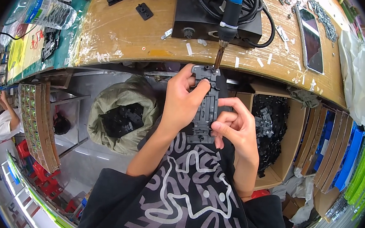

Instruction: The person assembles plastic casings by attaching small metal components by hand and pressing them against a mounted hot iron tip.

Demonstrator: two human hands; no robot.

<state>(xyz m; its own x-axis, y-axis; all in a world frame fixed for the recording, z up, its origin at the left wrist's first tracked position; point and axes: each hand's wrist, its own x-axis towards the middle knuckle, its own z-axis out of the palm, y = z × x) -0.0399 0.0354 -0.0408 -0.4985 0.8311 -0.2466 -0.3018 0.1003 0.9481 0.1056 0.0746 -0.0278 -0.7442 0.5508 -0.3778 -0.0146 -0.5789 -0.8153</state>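
Note:
A long, dark plastic part [205,111] with molded slots and ribs is held up in front of my chest, below the table edge. My left hand [184,97] grips its upper left side, thumb across the front and fingers behind. At its right edge, my right hand [238,126] has curled fingers, with thumb and fingertips against the part; whatever lies behind them is hidden. From above, a blue-and-black tool resembling a soldering iron [230,16] points down. Its metal tip meets, or nearly meets, the part's upper right corner.
A black box [184,16] with coiled cable stands on the wooden table [124,30], near a phone [312,43]. Below are an open sack [97,124] and a cardboard carton [274,176], both holding dark parts. A plastic bottle [58,15] lies at left; another person [6,120] sits beyond.

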